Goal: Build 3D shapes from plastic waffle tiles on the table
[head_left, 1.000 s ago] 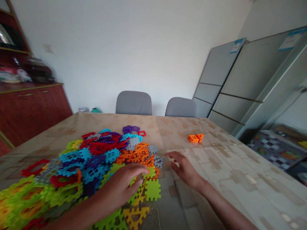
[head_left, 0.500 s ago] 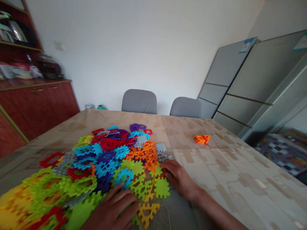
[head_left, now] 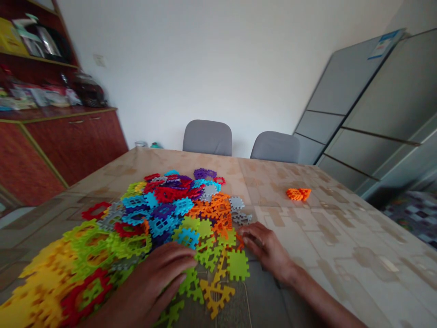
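Head view: I'm looking from a distance across a patterned table (head_left: 327, 255), where a dark red cabinet (head_left: 102, 146) is standing at far left. Near the table's left front, yellow pieces (head_left: 44, 278) are lying heaped, with a red frame piece (head_left: 71, 303) and lime frame pieces (head_left: 90, 248) overlapping beside them. Blue pieces (head_left: 162, 225) are filling the middle of the heap. In front of these, the left hand (head_left: 153, 273) is hovering low over the green pieces, its thumb and fingers standing apart, released. Further right, orange pieces (head_left: 211, 209) are lying clustered, while a yellow triangular piece (head_left: 215, 296) and a flat green square (head_left: 238, 265) are lying along the near edge. A grey chair (head_left: 207, 136) is standing behind the table. The right hand (head_left: 268, 250) is bending its fingers at a small orange piece (head_left: 240, 241) on the heap's right edge; I'm not managing to tell whether it is gripping it. Beyond, an orange bundle (head_left: 298, 194) is sitting well apart on the table, and a grey refrigerator (head_left: 324, 105) is standing behind.
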A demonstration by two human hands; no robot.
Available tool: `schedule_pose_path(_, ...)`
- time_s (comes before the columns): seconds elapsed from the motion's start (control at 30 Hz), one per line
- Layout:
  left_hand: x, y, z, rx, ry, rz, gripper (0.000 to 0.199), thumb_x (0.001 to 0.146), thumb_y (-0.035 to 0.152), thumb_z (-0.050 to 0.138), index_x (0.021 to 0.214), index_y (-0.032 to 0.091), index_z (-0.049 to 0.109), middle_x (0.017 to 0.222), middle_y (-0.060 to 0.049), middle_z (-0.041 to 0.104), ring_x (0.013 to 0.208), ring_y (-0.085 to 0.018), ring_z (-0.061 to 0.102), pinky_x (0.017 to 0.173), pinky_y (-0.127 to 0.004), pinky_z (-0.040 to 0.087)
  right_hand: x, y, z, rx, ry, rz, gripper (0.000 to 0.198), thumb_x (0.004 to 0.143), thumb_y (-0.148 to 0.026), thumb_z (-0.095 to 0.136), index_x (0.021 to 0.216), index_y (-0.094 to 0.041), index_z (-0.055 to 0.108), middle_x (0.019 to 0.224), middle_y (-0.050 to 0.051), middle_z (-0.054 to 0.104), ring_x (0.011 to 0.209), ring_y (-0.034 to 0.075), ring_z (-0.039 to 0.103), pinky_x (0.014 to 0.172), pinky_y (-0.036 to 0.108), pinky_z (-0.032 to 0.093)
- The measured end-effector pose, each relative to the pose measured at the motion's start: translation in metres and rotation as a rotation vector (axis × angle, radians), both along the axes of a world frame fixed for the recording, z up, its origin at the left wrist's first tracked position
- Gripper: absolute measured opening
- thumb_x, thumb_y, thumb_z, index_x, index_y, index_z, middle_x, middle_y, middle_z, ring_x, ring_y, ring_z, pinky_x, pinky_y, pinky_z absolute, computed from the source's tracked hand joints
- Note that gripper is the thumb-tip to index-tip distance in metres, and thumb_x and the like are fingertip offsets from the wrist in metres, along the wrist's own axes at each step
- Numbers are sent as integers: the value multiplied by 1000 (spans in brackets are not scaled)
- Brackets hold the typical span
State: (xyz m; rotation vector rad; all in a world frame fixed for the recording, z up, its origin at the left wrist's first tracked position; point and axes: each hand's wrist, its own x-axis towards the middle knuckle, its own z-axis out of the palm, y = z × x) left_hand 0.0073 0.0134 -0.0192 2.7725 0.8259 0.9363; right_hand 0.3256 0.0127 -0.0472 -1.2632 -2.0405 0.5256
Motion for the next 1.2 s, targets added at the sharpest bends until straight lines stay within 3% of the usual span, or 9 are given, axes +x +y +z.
schedule_pose_path(0.17,3,-2,-7,34,213,-128,24,97,24,59,120,29,63,119,3,72,110,-17,65,105,-27,48,-12,-10,8,-43,-146,116,32,85,-30,72,114,-20,63,107,9,65,99,24,59,84,36,49)
schedule_pose_path(0.27,7,-4,-6,-8,261,-135,15,97,26,60,110,28,67,110,2,74,101,-18,66,100,-28,50,-13,-9,9,-95,-103,139,24,85,-29,71,107,-20,65,98,6,66,92,22,61,80,33,49)
schedule_pose_path(0.43,11,-4,2,-55,238,-140,16,99,21,54,104,28,67,97,2,73,90,-17,65,95,-27,50,-3,3,1,-128,81,9,11,90,-24,58,93,-19,67,85,4,68,75,17,61,68,27,46)
schedule_pose_path(0.67,16,13,4,-39,177,-101,28,92,10,54,113,25,65,114,-1,72,105,-21,65,97,-34,50,0,21,-6,-98,83,-66,14,88,-19,53,92,-19,66,85,3,67,73,15,59,65,25,44)
schedule_pose_path(0.8,39,38,5,-136,200,-14,34,89,11,61,120,24,64,121,-5,69,113,-26,62,101,-43,48,-5,25,-8,-94,58,-56,23,84,-12,52,101,-19,66,85,2,66,74,16,58,66,25,44)
schedule_pose_path(0.93,77,59,8,-151,310,2,45,86,6,61,128,21,60,132,-10,63,120,-30,59,103,-48,46,0,24,-5,-99,31,-34,22,83,-8,49,92,-19,66,81,2,64,74,16,56,67,26,43)
schedule_pose_path(1.07,102,69,3,-168,384,-31,36,83,1,61,114,19,67,126,-13,65,117,-33,60,99,-49,48,8,17,2,-130,25,14,17,83,-8,51,86,-19,65,81,1,64,74,15,57,67,25,43)
schedule_pose_path(1.2,102,76,1,-202,423,-45,20,83,1,61,95,17,67,105,-10,70,103,-30,66,90,-42,52,10,11,6,-192,13,28,15,83,-9,56,90,-19,64,83,1,62,73,14,56,64,24,43)
